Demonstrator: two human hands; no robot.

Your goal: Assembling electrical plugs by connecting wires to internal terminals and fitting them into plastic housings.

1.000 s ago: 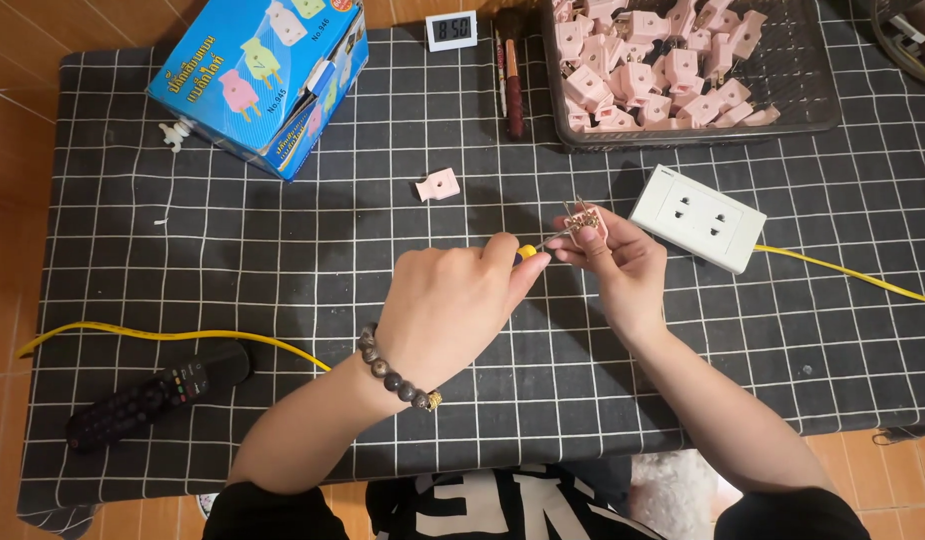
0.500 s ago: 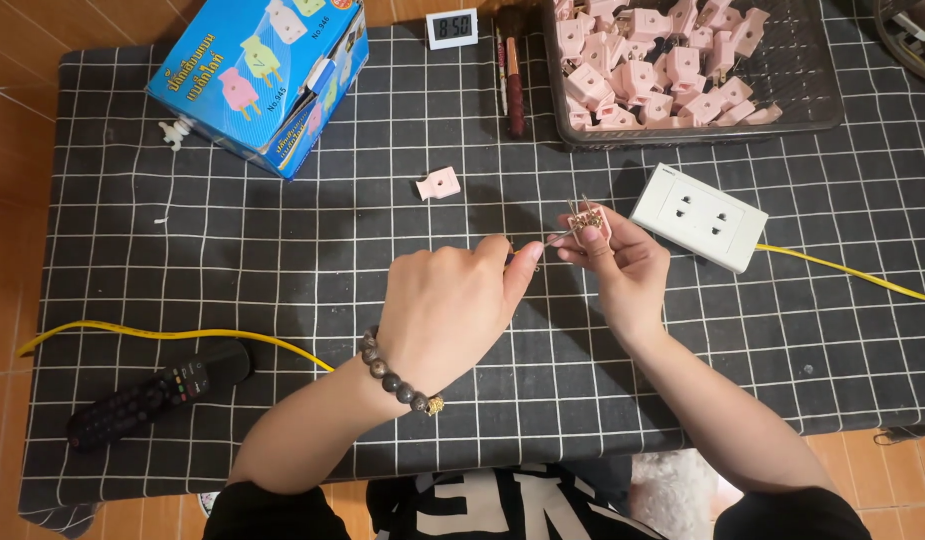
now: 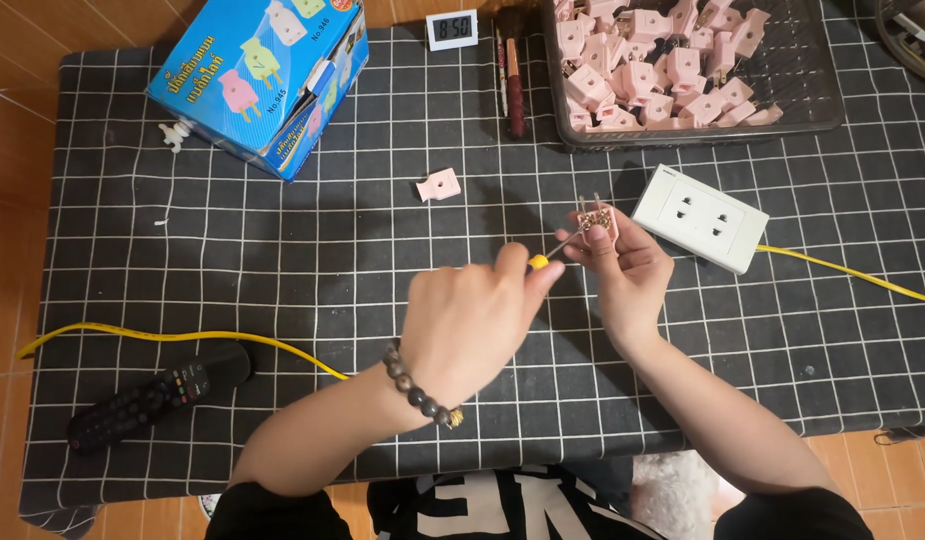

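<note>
Both hands (image 3: 478, 320) (screwdriver (image 3: 555, 248)) meet plug (image 3: 597, 220).

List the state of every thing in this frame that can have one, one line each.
Left hand: closed around a yellow-handled screwdriver, tip at the plug.
Right hand: gripping an opened pink plug half, prongs up.
Pink plug cover: detached, lying flat.
Blue cardboard box: flap open.
Black mesh basket: holding pink plugs.

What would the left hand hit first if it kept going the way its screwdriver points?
The left hand points its yellow-handled screwdriver up and to the right. First in that line is the pink plug half held in the right hand; the tip looks already at it, though depth is unclear.
</note>
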